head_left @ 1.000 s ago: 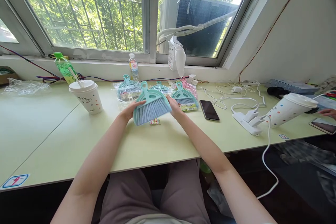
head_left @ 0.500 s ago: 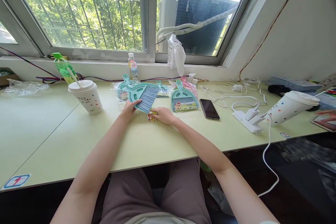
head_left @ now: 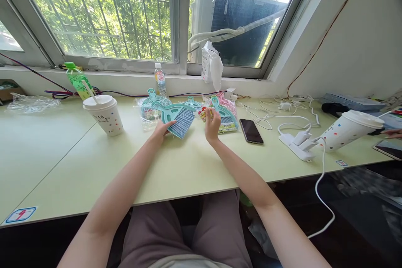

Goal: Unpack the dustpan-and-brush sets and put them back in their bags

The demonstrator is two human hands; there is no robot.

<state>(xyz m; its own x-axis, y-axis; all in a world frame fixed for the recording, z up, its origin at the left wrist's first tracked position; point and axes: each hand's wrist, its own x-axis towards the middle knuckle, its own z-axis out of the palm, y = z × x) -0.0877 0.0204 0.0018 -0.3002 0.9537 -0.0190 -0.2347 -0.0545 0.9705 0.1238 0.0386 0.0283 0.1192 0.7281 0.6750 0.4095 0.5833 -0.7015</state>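
Our left grip holds the brush set one-sided — could sag toward the desk back edge; right grip pinches a packet.

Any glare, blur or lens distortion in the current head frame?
Head view: foliage outside is blown out in patches, while the space under the table is dark; head view: left cup and right cup lean outward, probably wide-lens stretch; head view: brush bristles show clearly, but print on the card in the right hand is unreadable.
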